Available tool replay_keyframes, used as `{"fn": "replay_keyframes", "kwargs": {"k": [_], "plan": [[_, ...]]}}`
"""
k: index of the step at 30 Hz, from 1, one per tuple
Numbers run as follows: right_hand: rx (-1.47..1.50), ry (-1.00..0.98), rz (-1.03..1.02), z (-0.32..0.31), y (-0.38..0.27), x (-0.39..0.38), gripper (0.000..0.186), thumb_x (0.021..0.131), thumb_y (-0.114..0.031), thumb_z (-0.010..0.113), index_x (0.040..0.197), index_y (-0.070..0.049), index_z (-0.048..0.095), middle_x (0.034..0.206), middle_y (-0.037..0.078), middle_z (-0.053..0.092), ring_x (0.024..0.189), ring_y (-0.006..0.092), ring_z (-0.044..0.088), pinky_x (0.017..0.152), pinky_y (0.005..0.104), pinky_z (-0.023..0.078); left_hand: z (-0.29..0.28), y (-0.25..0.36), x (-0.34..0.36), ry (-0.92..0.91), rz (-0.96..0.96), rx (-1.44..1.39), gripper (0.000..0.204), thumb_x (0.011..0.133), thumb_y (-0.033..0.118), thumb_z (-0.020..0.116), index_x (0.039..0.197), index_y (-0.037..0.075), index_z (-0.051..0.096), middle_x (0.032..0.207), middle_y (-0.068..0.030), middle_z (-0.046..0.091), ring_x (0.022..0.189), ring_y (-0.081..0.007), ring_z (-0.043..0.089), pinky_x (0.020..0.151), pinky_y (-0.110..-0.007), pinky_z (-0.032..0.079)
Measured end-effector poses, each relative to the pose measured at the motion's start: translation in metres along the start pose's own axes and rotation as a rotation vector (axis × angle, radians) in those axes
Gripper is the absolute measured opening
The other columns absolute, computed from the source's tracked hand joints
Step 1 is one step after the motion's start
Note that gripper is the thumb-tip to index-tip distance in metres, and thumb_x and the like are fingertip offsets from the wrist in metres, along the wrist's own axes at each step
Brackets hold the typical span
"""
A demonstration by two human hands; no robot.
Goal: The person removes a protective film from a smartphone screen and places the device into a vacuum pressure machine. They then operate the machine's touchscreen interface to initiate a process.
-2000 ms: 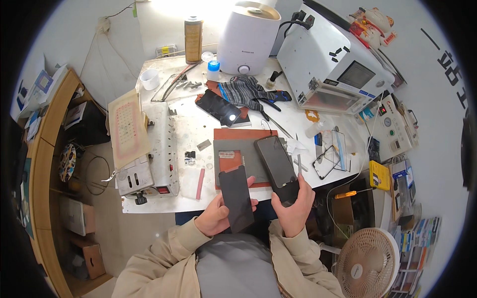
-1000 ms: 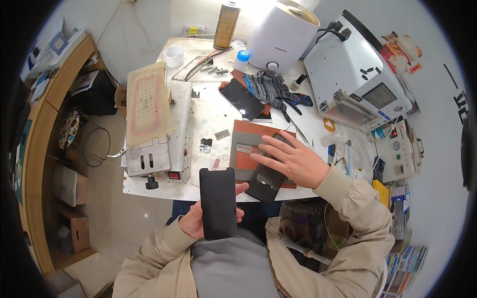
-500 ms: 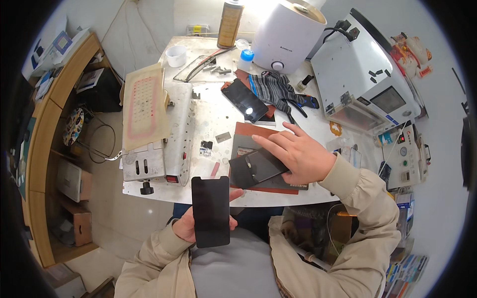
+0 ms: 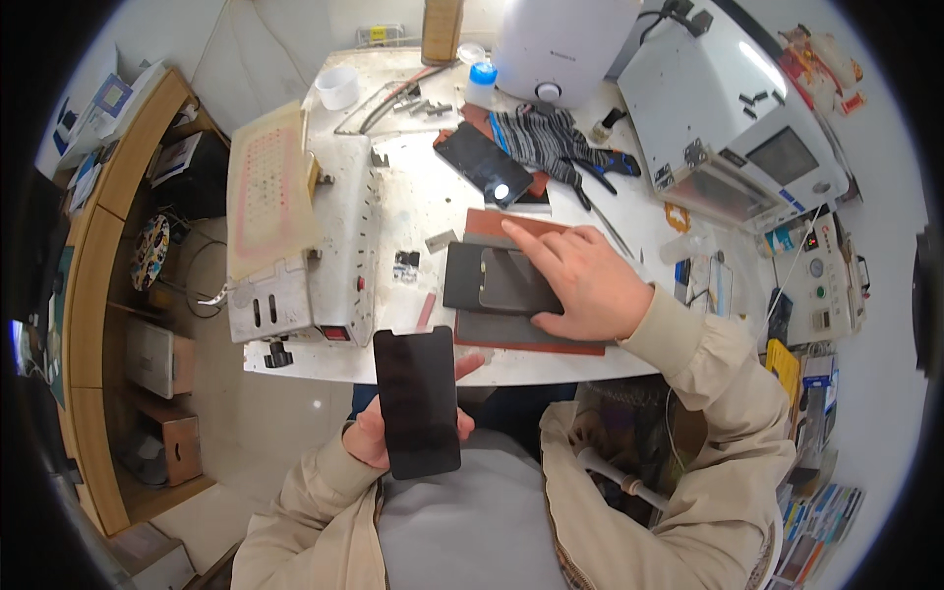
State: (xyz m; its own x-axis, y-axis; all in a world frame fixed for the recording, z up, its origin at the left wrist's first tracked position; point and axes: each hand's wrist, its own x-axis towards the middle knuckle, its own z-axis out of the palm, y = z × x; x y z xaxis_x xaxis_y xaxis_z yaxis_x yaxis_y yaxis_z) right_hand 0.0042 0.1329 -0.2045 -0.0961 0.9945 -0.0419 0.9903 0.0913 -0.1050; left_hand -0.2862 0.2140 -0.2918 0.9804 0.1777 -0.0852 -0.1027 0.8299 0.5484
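Note:
My left hand (image 4: 364, 433) holds a dark screen panel (image 4: 416, 403) with a notch, upright in the picture over my lap, fingers showing at its sides. My right hand (image 4: 588, 285) spans a phone (image 4: 503, 277) lying crosswise on a black rectangular piece (image 4: 462, 275), its thumb at the near edge and fingers at the far edge. Beneath them are a grey pad (image 4: 492, 326) and an orange-red mat (image 4: 492, 219) on the white table. A small metal plate (image 4: 440, 241) and pink strip (image 4: 426, 312) lie to the left.
A white metal machine (image 4: 349, 256) with a translucent pad stands left. Behind are another phone (image 4: 482, 162), a striped glove (image 4: 541, 143), bottle (image 4: 481, 84) and white appliance (image 4: 560, 49). A boxy machine (image 4: 728, 128) stands back right; a wooden shelf unit (image 4: 84, 344) is far left.
My right hand has turned the phone and black piece from lengthwise to crosswise on the mat. My left hand has drawn the panel left and down off the mat, then raised it slightly.

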Motion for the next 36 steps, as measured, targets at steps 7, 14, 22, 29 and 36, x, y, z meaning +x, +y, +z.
{"fn": "replay_keyframes", "kwargs": {"k": [7, 14, 22, 29, 36], "plan": [[0.258, 0.315, 0.171, -0.024, -0.017, -0.033, 0.076, 0.076, -0.019, 0.079, 0.141, 0.000, 0.045, 0.126, 0.021, 0.057, 0.108, 0.0350, 0.059, 0.091, 0.0402, 0.047, -0.005, -0.023, -0.019, 0.022, -0.064, -0.078, 0.126, 0.064, 0.071, 0.076, 0.155, 0.010, 0.014, 0.138, -0.0170, 0.048, 0.111, -0.0312, 0.063, 0.092, -0.042, 0.055], [1.107, 0.428, 0.471, 0.043, -0.098, -0.100, 0.029, 0.091, -0.014, 0.070, 0.117, -0.001, 0.066, 0.085, 0.005, 0.067, 0.072, 0.0086, 0.061, 0.062, 0.0230, 0.049, -0.004, -0.057, -0.032, -0.072, -0.224, -0.154, 0.111, 0.072, 0.069, 0.070, 0.150, 0.004, 0.026, 0.139, -0.0181, 0.049, 0.123, -0.0334, 0.058, 0.103, -0.046, 0.050], [1.883, 0.341, 0.522, 0.112, -0.142, -0.136, 0.021, 0.093, -0.006, 0.067, 0.112, 0.001, 0.059, 0.089, 0.001, 0.064, 0.073, 0.0047, 0.060, 0.063, 0.0202, 0.048, 0.022, -0.098, -0.031, -0.045, -0.335, -0.083, 0.102, 0.080, 0.067, 0.067, 0.151, 0.007, 0.026, 0.140, -0.0146, 0.050, 0.128, -0.0358, 0.054, 0.105, -0.046, 0.048], [1.688, 0.623, 0.698, 0.135, -0.153, -0.167, 0.013, 0.092, -0.002, 0.067, 0.103, -0.001, 0.061, 0.084, -0.005, 0.060, 0.070, -0.0005, 0.050, 0.061, 0.0164, 0.040, 0.013, -0.133, -0.044, 0.030, -0.323, 0.055, 0.069, 0.095, 0.035, 0.067, 0.146, 0.000, 0.037, 0.138, -0.0091, 0.051, 0.126, -0.0169, 0.051, 0.107, -0.032, 0.040], [1.702, 0.717, 0.617, 0.144, -0.157, -0.179, 0.026, 0.092, -0.004, 0.067, 0.116, 0.001, 0.060, 0.098, -0.001, 0.063, 0.087, 0.0036, 0.055, 0.077, 0.0200, 0.045, 0.026, -0.142, -0.041, 0.194, -0.286, 0.267, 0.032, 0.096, 0.009, 0.063, 0.127, 0.001, 0.056, 0.117, -0.0023, 0.064, 0.107, -0.0095, 0.059, 0.095, -0.028, 0.048]]}}
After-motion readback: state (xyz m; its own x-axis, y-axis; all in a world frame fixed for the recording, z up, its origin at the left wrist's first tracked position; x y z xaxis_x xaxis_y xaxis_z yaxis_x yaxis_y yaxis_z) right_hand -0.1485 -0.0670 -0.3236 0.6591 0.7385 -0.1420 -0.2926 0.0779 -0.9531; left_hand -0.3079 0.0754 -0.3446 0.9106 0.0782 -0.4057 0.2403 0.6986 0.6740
